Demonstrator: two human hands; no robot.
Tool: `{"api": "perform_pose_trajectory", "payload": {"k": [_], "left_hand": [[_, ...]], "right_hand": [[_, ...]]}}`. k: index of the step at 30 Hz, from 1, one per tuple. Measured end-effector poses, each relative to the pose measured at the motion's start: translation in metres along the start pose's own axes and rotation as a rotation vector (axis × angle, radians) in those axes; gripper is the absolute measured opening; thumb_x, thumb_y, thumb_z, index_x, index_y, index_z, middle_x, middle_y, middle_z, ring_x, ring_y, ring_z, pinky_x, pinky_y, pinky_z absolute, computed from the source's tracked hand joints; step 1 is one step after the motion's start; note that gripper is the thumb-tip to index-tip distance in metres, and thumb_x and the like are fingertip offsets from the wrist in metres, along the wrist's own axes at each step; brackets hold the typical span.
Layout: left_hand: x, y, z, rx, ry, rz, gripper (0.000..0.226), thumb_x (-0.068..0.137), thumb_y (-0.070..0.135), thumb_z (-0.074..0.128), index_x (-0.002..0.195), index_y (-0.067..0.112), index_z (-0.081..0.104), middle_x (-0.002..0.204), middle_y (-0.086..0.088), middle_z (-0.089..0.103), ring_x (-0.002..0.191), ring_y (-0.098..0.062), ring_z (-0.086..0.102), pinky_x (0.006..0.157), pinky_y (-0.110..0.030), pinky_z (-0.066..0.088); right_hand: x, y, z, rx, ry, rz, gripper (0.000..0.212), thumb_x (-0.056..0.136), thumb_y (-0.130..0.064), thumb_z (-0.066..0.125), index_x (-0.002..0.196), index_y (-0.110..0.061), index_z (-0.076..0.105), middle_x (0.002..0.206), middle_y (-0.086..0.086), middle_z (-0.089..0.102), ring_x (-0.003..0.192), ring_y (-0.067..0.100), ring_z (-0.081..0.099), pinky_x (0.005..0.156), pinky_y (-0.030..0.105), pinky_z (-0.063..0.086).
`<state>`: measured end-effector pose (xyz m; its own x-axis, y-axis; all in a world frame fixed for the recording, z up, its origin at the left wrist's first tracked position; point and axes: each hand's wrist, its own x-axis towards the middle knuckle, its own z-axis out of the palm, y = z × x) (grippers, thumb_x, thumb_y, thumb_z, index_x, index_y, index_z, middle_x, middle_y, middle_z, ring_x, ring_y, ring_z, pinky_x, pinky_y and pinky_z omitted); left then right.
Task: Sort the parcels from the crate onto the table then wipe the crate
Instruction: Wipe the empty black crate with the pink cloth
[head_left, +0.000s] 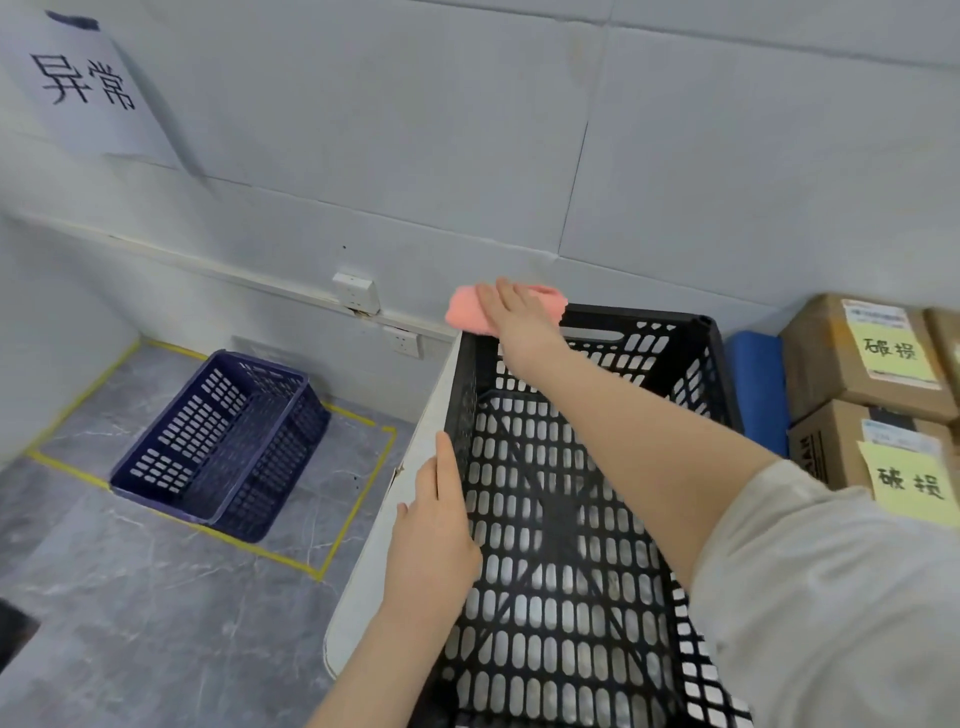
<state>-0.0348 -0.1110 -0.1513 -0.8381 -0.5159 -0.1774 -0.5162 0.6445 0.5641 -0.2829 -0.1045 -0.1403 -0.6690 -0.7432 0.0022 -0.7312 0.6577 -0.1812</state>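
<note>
Right hand (511, 317): fingers extended, laid flat over a pink cloth (464, 313), pressing it on the far rim of the black crate (714, 364); no clenched grasp is seen. Left hand (434, 525): released, fingers straight, resting along the crate's left rim. The crate stands on the white table (382, 540), and its perforated floor shows no parcels. Cardboard boxes (826, 364) bearing yellow notes (891, 351) are stacked just to the right of the crate. A blue crate (218, 441) sits on the floor inside a yellow tape outline (358, 499). A paper sign (83, 83) hangs on the wall.
</note>
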Motion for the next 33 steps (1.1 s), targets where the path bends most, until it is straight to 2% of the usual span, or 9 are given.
{"api": "perform_pose_trajectory", "payload": {"k": [2,4,12,16,19,22,27,31,33], "left_hand": [[0.000,-0.001,0.000,-0.015,-0.001,-0.045,0.093,0.083,-0.007,0.041,0.151,0.025,-0.014,0.144,0.001,0.028,0.096,-0.028,0.056,0.078,-0.036,0.046],[-0.001,-0.001,-0.001,-0.034,0.006,-0.070,0.089,0.087,-0.005,0.039,0.151,0.028,-0.012,0.138,0.000,0.034,0.081,-0.024,0.055,0.068,-0.035,0.044],[0.000,-0.001,0.001,-0.055,0.008,-0.050,0.087,0.086,-0.003,0.042,0.153,0.026,-0.005,0.137,-0.006,0.038,0.084,-0.027,0.055,0.071,-0.038,0.046],[0.002,-0.005,0.005,-0.099,0.017,-0.014,0.087,0.085,-0.006,0.043,0.153,0.025,-0.001,0.142,-0.010,0.038,0.094,-0.025,0.054,0.078,-0.040,0.047],[0.004,-0.006,0.007,-0.064,0.030,-0.005,0.085,0.086,-0.004,0.044,0.153,0.025,0.000,0.146,-0.010,0.036,0.111,-0.029,0.053,0.083,-0.040,0.047],[0.004,-0.006,0.008,-0.062,0.036,0.006,0.085,0.086,-0.004,0.045,0.154,0.023,0.001,0.148,-0.011,0.035,0.120,-0.031,0.049,0.088,-0.040,0.044],[0.004,-0.006,0.007,-0.049,0.040,0.008,0.087,0.083,-0.005,0.043,0.154,0.025,0.001,0.146,-0.011,0.036,0.116,-0.033,0.052,0.087,-0.044,0.046],[0.002,-0.004,0.006,-0.024,0.020,0.002,0.087,0.084,0.001,0.045,0.152,0.030,0.000,0.138,-0.013,0.041,0.106,-0.035,0.055,0.087,-0.050,0.048],[0.004,-0.004,0.005,-0.025,0.017,-0.004,0.084,0.084,0.002,0.045,0.152,0.030,0.003,0.136,-0.016,0.042,0.108,-0.038,0.054,0.090,-0.052,0.047]], "right_hand": [[-0.001,0.004,0.006,-0.094,0.030,-0.038,0.083,0.082,0.006,0.052,0.152,-0.008,0.009,0.158,0.014,0.011,0.146,0.029,0.010,0.118,0.038,0.016],[-0.007,0.017,0.005,-0.174,0.050,-0.029,0.083,0.081,0.005,0.053,0.151,-0.005,0.010,0.158,0.015,0.013,0.146,0.030,0.010,0.120,0.039,0.014],[-0.088,0.151,-0.030,-0.460,-0.006,0.215,0.069,0.085,-0.006,0.055,0.146,0.001,0.023,0.145,0.019,0.036,0.135,0.034,0.030,0.112,0.042,0.029],[-0.109,0.172,-0.047,-0.326,-0.064,0.282,0.065,0.085,0.004,0.051,0.145,-0.004,0.028,0.142,0.017,0.037,0.126,0.035,0.037,0.095,0.049,0.044],[-0.122,0.170,-0.055,-0.188,-0.067,0.340,0.062,0.087,0.006,0.045,0.145,-0.006,0.027,0.144,0.017,0.036,0.121,0.038,0.043,0.093,0.047,0.045],[-0.145,0.167,-0.056,-0.069,-0.069,0.441,0.060,0.089,0.006,0.041,0.145,-0.007,0.024,0.132,0.019,0.047,0.105,0.038,0.053,0.078,0.040,0.047],[-0.201,0.147,-0.042,-0.159,-0.137,0.274,0.071,0.088,0.005,0.043,0.151,-0.012,0.016,0.152,0.012,0.023,0.111,0.035,0.050,0.082,0.040,0.045],[-0.245,0.129,-0.049,-0.096,-0.189,0.271,0.076,0.084,0.009,0.044,0.151,-0.016,0.017,0.158,0.004,0.014,0.104,0.033,0.055,0.075,0.035,0.045],[-0.276,0.116,-0.053,-0.073,-0.227,0.246,0.078,0.086,0.007,0.044,0.153,-0.020,0.014,0.160,-0.002,0.010,0.113,0.031,0.053,0.084,0.036,0.046]]}}
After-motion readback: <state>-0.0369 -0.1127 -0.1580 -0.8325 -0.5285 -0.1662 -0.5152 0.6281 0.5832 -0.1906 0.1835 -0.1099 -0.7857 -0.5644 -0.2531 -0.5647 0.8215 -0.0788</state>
